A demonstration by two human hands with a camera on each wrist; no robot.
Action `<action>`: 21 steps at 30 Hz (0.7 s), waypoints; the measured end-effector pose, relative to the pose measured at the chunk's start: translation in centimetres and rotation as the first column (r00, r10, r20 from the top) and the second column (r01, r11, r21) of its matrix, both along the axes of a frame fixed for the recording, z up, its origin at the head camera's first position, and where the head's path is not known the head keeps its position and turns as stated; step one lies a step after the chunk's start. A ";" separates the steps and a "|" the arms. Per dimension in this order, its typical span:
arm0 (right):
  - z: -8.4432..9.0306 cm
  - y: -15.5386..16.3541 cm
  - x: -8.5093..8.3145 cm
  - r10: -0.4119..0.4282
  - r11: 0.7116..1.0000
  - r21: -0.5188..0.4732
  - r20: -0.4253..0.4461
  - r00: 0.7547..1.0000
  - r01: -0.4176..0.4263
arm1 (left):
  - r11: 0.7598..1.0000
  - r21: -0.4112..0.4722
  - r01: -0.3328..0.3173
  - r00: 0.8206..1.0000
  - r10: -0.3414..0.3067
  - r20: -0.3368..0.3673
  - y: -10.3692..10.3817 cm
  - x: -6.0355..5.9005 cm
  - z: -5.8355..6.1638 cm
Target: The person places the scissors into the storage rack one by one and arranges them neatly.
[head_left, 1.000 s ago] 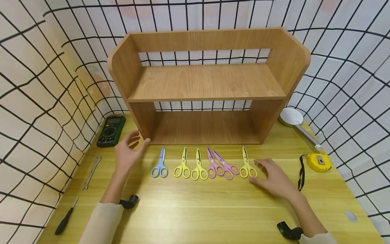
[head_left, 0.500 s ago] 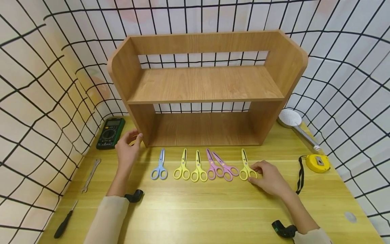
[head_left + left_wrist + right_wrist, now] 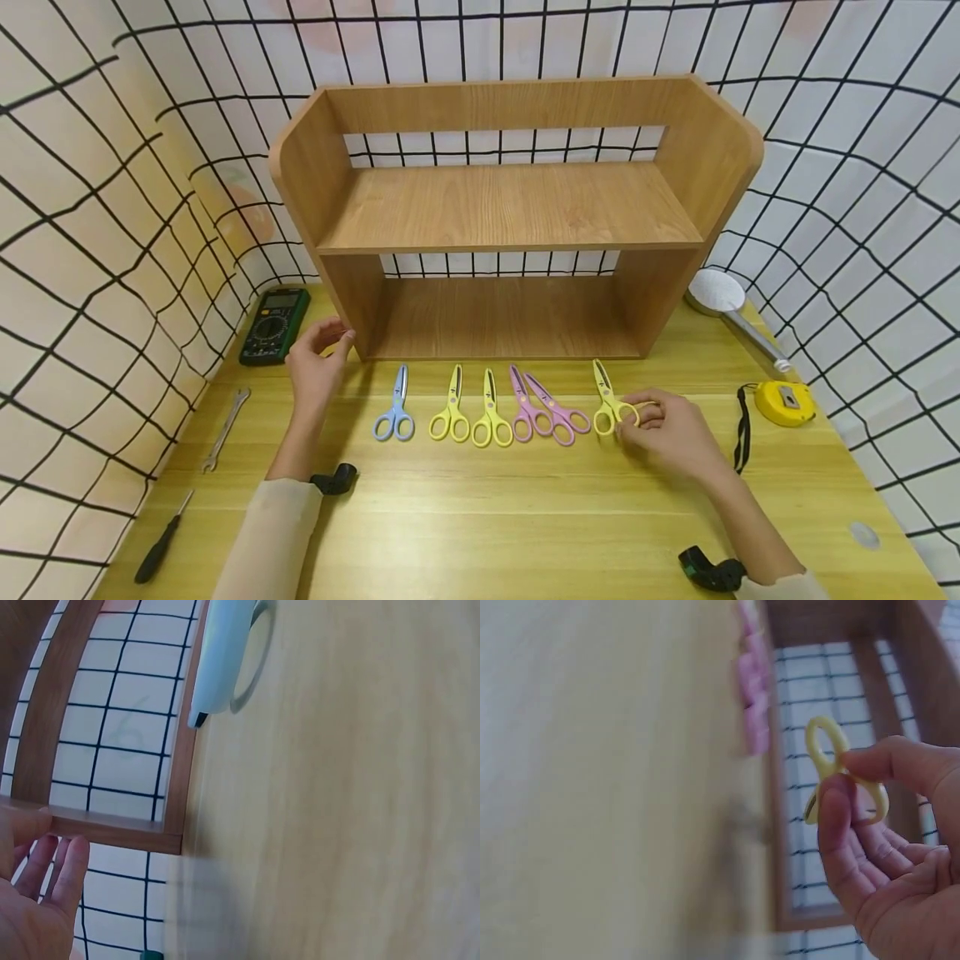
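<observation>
In the head view my right hand [image 3: 671, 427] pinches a pair of yellow scissors [image 3: 603, 387] by one handle loop, blades pointing toward the shelf. The right wrist view shows thumb and fingertips on the yellow handles [image 3: 823, 721]. My left hand [image 3: 317, 362] is at the lower left side of the wooden shelf [image 3: 510, 248], fingers loosely bent and thumb tip right at the panel's front edge. Blue scissors [image 3: 394, 412], two yellow scissors [image 3: 452, 403] and two pink scissors [image 3: 522, 402], slightly overlapping, lie in a row before the shelf.
A green multimeter [image 3: 274, 326], a wrench [image 3: 227, 429] and a screwdriver [image 3: 159, 547] lie on the left of the table [image 3: 480, 517]. On the right are a metal strainer-like scoop [image 3: 717, 292] and a yellow tape measure [image 3: 784, 403]. Black wire grid [image 3: 840, 146] surrounds the table.
My right hand has closed on the rightmost yellow scissors, which have shifted slightly and turned. My left thumb has drawn back from the shelf's front to its left side panel.
</observation>
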State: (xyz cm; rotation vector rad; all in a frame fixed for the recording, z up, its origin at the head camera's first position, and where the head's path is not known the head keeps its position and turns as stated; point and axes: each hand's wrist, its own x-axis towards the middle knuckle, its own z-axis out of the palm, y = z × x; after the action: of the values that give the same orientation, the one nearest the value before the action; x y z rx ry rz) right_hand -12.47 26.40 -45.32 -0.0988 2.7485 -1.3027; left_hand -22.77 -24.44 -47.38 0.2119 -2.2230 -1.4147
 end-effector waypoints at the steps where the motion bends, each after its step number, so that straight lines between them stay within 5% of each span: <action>1: 0.7 -0.2 0.2 0.005 0.999 -0.032 -0.001 1.000 -0.005 | 1.000 0.003 0.001 1.000 -0.001 0.001 0.0 0.0 0.0; 11: 9.9 -4.6 -0.1 0.137 0.948 -0.264 -0.162 0.977 -0.177 | 1.000 0.010 0.017 0.999 -0.018 0.037 -0.4 0.3 0.0; 21: 17.5 -12.2 -6.4 0.072 0.935 -0.316 -0.269 0.960 -0.159 | 0.999 0.024 0.023 0.999 -0.023 0.022 -0.5 0.1 -0.1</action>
State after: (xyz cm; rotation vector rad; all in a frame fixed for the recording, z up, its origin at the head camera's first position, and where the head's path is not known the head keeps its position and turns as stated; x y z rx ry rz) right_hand -18.84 14.23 -27.87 -0.4793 2.6304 -1.8244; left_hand -22.68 -24.92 -47.45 0.2118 -2.2349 -1.4579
